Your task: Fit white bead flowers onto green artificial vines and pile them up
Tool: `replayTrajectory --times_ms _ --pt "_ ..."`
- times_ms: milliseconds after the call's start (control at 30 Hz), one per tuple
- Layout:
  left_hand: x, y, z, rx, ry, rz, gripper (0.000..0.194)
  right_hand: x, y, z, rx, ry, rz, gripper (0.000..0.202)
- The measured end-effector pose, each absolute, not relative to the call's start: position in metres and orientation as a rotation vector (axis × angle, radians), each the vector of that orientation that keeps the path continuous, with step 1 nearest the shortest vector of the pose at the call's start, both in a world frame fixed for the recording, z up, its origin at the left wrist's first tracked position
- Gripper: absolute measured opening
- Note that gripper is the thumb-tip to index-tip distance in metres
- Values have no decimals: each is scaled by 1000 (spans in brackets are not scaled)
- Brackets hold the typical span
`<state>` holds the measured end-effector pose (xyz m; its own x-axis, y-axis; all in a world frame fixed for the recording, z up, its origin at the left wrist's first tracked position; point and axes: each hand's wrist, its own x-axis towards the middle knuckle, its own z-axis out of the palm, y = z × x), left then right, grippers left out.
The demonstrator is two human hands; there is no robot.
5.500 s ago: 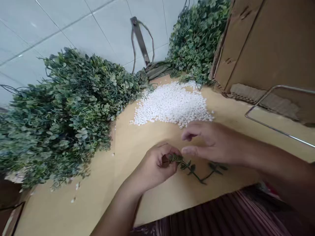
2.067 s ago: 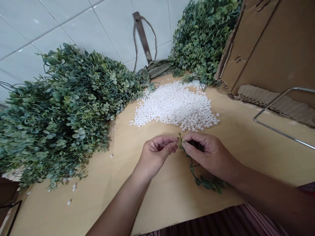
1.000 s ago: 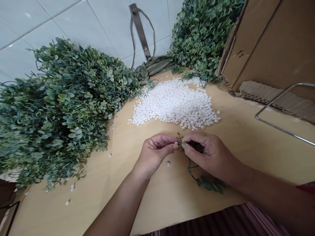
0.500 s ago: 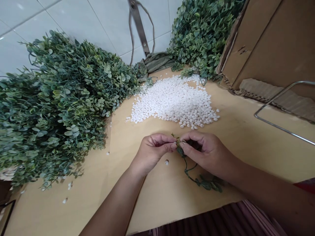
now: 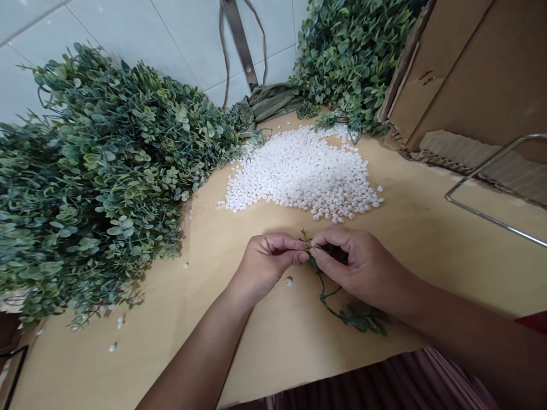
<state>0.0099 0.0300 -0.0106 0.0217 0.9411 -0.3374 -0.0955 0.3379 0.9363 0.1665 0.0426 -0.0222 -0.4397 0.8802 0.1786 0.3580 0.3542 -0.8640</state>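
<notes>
Above the middle of the table, my left hand (image 5: 265, 263) and my right hand (image 5: 359, 263) meet at their fingertips. My right thumb and forefinger pinch an artificial leaf stem (image 5: 325, 299) near its top. The stem's leafy end trails down under my right wrist. Thumb and forefinger of my left hand are closed at the same spot on the stem; whether a small bead is between them is hidden. A tiny leaf tip pokes up above the fingers. One loose white bead (image 5: 289, 281) lies below my left fingertips.
A wide pile of white beads (image 5: 299, 171) is spread beyond my hands. Bushy artificial greenery (image 5: 106, 171) is heaped on the left, with another heap (image 5: 350, 62) at the back. A cardboard box (image 5: 478, 74) and a bent metal rod (image 5: 491, 213) stand on the right.
My hands stay nearly in place, with the fingertips slightly closer together. The leaf tip shows a little higher above them. The view has shifted slightly.
</notes>
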Motion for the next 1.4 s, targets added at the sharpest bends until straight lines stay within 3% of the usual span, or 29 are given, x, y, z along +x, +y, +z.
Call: replayTrajectory --times_ms 800,1100,1400 --pt "9 29 -8 879 1281 1047 13 163 41 -24 -1011 -1959 952 14" --pt "7 29 -4 915 1282 1008 19 165 45 -23 -1063 -1907 1086 13" --pt "10 29 -8 889 1291 1045 9 164 45 -24 -1054 -1913 1062 14"
